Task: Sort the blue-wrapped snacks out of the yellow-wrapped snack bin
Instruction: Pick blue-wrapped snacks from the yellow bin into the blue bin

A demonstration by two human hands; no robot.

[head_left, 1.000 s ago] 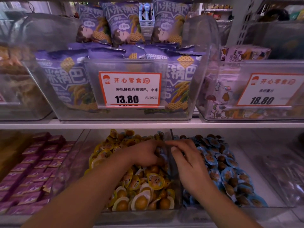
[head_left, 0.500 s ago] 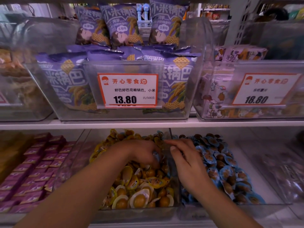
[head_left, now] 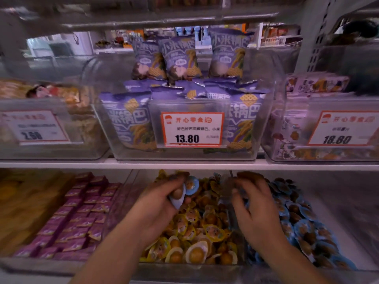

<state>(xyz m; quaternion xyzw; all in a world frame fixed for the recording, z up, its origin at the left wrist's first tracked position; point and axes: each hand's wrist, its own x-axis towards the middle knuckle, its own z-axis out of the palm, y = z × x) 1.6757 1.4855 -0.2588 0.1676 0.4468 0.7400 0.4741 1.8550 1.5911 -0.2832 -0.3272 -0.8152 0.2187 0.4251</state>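
Note:
On the lower shelf, a clear bin [head_left: 184, 265] holds many yellow-wrapped snacks [head_left: 207, 230]. The bin to its right is full of blue-wrapped snacks [head_left: 303, 224]. My left hand [head_left: 162, 203] is raised over the yellow bin and grips two blue-wrapped snacks [head_left: 184, 191], one fanned above the other. My right hand [head_left: 254, 206] hovers over the divider between the two bins with curled fingers; motion blur hides whether it holds anything.
Left of the yellow bin lies a bin of small purple packets [head_left: 78, 220]. The shelf above carries a clear bin of purple snack bags [head_left: 184, 111] with a 13.80 price tag [head_left: 191, 129], flanked by other bins tagged 2.80 and 18.80.
My left hand has lifted out of the yellow pile with blue-wrapped snacks in its grip. My right hand shifted slightly right toward the blue bin. The view tilted upward.

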